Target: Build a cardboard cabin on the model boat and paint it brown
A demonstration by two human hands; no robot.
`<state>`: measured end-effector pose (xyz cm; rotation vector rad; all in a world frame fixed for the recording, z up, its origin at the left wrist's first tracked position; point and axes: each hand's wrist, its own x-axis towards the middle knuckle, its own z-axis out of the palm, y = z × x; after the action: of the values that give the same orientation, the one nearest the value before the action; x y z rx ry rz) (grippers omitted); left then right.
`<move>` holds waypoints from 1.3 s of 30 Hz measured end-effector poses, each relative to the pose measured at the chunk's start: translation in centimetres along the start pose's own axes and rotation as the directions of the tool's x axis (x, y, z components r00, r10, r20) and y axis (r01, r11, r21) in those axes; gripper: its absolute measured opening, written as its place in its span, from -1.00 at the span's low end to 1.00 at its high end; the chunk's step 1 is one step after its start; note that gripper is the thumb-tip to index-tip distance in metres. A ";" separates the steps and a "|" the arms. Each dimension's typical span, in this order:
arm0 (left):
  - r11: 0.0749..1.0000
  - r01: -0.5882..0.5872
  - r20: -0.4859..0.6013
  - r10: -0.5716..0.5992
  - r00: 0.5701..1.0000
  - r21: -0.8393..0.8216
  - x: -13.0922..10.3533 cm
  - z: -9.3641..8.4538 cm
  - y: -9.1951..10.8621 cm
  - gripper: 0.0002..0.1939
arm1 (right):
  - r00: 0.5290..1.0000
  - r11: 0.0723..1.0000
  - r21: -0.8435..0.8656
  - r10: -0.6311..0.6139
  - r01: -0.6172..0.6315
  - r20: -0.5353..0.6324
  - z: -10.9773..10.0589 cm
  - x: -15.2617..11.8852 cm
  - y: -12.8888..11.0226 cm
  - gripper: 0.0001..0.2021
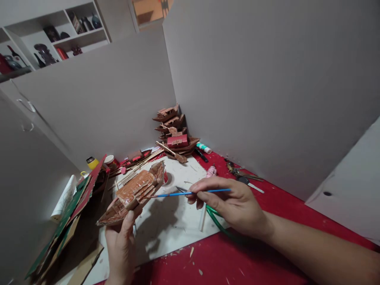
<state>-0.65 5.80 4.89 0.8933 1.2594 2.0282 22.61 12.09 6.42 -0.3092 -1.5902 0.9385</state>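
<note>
At the near edge of the white board (178,233), the landmark here, wood chips and scraps lay scattered over the red counter (231,261). Above the left part of the board, the left hand (120,241) gripped a brown model boat (133,186) from beneath, thumb against its side, holding it tilted and raised off the surface. The boat's roof looked wet and glossy. Above the board's right edge, the right hand (234,206) pinched a slim blue paintbrush (175,194) between thumb and fingers, its bristles against the boat's planked side. Below that hand, at the same edge of the board, a green handle (213,217) showed, partly hidden.

Left of the board leaned green, red and brown cardboard sheets (69,215), with a white roll (64,198) just beyond them. Near the board's far left side lay thin wooden sticks (142,163). Right of the board, metal tools (237,171) rested against the foot of the partition (267,79).

At the board's far end stood a stack of model boats (170,118), the lowest carrying a red canopy (178,141). Well beyond the board, white shelves (84,37) held bottles and ornaments.
</note>
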 end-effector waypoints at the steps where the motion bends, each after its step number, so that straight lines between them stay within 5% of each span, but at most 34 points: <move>1: 1.000 0.003 0.001 -0.003 1.000 0.004 0.0 -0.1 0.0 -0.32 | 1.000 1.000 -0.015 0.005 -0.005 -0.020 -0.1 0.2 0.0 -0.88; 6: 0.997 -0.035 0.019 0.034 0.999 0.069 0.3 -0.7 -0.4 -0.37 | 0.993 0.998 0.058 0.011 -0.004 -0.115 -0.2 0.5 -0.3 -0.91; 12: 0.955 -0.102 0.030 0.097 0.995 0.278 0.4 -1.4 -1.0 -0.33 | 0.988 0.992 0.046 -0.124 0.120 0.089 0.5 -0.7 -0.2 -0.74; 17: 0.921 -0.175 0.058 0.165 0.985 0.347 0.2 -1.2 -0.8 -0.27 | 0.959 0.963 -0.077 -0.246 0.258 0.140 0.9 -0.7 -0.3 -0.69; 39: 0.864 -0.282 0.128 0.251 0.959 0.417 -0.2 -1.2 -0.8 -0.31 | 0.950 0.954 -0.091 -0.270 0.286 0.155 0.8 -0.6 -0.5 -0.75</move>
<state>-1.37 5.32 3.66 1.4018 1.6598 1.9258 22.17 11.11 6.38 -0.0918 -1.7663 0.6652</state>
